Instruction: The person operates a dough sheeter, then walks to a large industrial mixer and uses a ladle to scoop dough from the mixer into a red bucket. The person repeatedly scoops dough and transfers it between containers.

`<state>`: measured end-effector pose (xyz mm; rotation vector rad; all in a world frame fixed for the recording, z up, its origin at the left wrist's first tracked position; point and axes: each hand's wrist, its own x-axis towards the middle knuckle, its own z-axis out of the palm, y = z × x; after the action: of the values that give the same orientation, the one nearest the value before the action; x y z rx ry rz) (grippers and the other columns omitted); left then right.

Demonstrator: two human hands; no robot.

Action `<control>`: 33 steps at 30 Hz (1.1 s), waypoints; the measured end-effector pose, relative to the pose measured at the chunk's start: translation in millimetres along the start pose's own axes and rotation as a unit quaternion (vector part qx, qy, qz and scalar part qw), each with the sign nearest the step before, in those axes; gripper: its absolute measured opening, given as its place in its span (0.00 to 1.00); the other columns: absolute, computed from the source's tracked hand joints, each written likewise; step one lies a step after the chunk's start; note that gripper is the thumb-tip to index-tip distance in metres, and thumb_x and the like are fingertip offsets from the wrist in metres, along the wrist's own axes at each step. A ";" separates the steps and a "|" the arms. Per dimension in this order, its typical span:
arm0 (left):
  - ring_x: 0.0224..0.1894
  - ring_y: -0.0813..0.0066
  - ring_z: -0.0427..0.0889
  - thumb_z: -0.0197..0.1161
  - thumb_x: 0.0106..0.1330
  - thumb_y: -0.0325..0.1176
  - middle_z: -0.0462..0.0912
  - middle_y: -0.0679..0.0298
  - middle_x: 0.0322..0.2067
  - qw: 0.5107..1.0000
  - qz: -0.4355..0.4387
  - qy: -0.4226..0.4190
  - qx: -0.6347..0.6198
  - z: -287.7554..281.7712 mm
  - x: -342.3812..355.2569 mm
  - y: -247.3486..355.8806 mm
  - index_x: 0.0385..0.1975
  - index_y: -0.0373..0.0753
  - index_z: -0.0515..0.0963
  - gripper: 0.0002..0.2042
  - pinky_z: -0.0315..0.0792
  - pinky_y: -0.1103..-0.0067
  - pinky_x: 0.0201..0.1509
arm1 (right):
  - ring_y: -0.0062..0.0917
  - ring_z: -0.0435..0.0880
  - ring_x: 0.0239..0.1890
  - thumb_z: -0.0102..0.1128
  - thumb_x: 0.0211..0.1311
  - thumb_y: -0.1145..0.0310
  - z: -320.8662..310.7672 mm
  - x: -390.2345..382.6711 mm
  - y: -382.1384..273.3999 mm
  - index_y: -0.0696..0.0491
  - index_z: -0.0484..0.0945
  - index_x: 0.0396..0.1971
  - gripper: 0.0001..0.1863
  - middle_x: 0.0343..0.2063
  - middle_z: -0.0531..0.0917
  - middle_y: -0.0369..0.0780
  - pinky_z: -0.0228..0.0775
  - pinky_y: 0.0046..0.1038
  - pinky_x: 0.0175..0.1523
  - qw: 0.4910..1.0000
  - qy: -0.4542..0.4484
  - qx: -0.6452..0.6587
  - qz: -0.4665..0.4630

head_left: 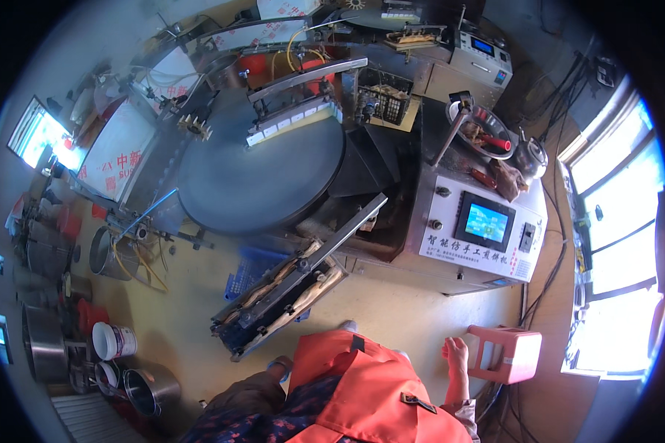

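One hand shows — the right hand (457, 353), hanging loose and open at the person's side, holding nothing, just beside a pink stool (507, 353). Left hand is out of view. Nothing seems underway: the round griddle (262, 166) lies bare, the conveyor (284, 292) carrying pale strips — well apart from the hand.

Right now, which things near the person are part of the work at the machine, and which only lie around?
Part of the work:
right hand, open, near the pink stool
round dark griddle plate
conveyor tray
control screen

Lying around:
white bucket
steel pot
kettle

The left hand is not visible.
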<state>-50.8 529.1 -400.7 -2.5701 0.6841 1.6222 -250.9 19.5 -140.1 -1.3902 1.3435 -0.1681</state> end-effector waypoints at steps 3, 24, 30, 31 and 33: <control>0.46 0.58 0.78 0.49 0.59 0.42 0.78 0.51 0.42 1.000 -0.023 0.004 -0.014 -5.0 -9.9 16.0 0.38 0.39 0.80 0.17 0.71 0.69 0.49 | 0.24 0.77 0.23 0.55 0.58 0.63 -5.2 46.9 -34.5 0.58 0.76 0.31 0.12 0.21 0.78 0.39 0.70 0.25 0.29 0.996 -0.013 -0.078 -0.051; 0.41 0.66 0.82 0.61 0.54 0.48 0.83 0.62 0.37 0.973 -0.223 0.051 -0.040 133.0 -59.3 222.4 0.33 0.46 0.82 0.14 0.76 0.73 0.41 | 0.45 0.72 0.45 0.60 0.49 0.52 4.2 238.3 -151.5 0.61 0.75 0.31 0.24 0.38 0.73 0.55 0.64 0.39 0.52 0.834 -0.113 -0.426 -0.332; 0.40 0.65 0.82 0.62 0.54 0.47 0.83 0.61 0.34 0.970 -0.225 0.083 -0.034 122.8 -52.8 207.7 0.31 0.43 0.82 0.15 0.75 0.72 0.40 | 0.45 0.72 0.45 0.61 0.49 0.52 8.4 240.1 -149.2 0.63 0.73 0.34 0.26 0.40 0.72 0.55 0.66 0.38 0.51 0.816 -0.084 -0.464 -0.334; 0.40 0.65 0.82 0.62 0.54 0.47 0.83 0.60 0.34 0.968 -0.227 0.098 -0.035 114.8 -56.1 207.4 0.31 0.43 0.82 0.15 0.75 0.72 0.40 | 0.45 0.72 0.45 0.61 0.49 0.51 8.9 240.3 -148.5 0.63 0.73 0.35 0.26 0.40 0.72 0.55 0.66 0.38 0.51 0.816 -0.086 -0.456 -0.344; 0.39 0.64 0.82 0.63 0.54 0.47 0.83 0.60 0.34 0.956 -0.233 0.148 -0.099 99.4 -72.1 206.4 0.31 0.42 0.82 0.14 0.75 0.72 0.40 | 0.44 0.72 0.46 0.61 0.49 0.51 9.7 240.7 -148.1 0.63 0.73 0.35 0.27 0.40 0.72 0.55 0.66 0.38 0.51 0.816 -0.080 -0.460 -0.341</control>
<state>-239.3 392.7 -341.1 -2.8486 -0.1000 1.2245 -74.6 -200.0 -167.5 -2.6206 0.7007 0.1629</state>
